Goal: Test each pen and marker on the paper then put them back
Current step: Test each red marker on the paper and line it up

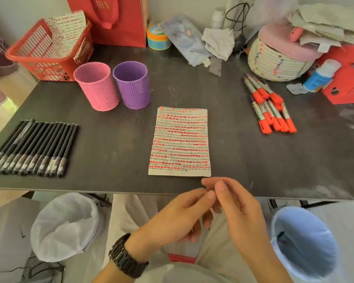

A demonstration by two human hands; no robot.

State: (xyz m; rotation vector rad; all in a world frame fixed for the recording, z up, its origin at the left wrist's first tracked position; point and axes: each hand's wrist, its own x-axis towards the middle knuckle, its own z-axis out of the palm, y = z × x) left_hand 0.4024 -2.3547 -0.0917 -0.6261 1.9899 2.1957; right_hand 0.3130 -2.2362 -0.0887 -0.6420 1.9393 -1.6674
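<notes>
Empty, loosely curled left hand (pixel 178 217) and right hand (pixel 239 213) meet below the red-scribbled paper sheet (pixel 180 139); best lift one slim black pen (pixel 67 148) left of it.

One sheet of paper (pixel 179 141) lies on the table.

- **Left of the paper:** thirteen black pens (pixel 32 149) in a single row.
- **Right of the paper:** eight orange-capped markers (pixel 271 105) in a loose heap. Both counts are approximate, as the items overlap.
- **Beyond the paper's upper left corner:** two perforated holders, a pink cup (pixel 96 86) and a purple cup (pixel 132 85).
- **Farther behind them:** one red basket (pixel 29 58).
- **Below the paper, off the table:** two bins, a white-lined bin (pixel 65 225) and a blue-lined bin (pixel 302 242).
</notes>
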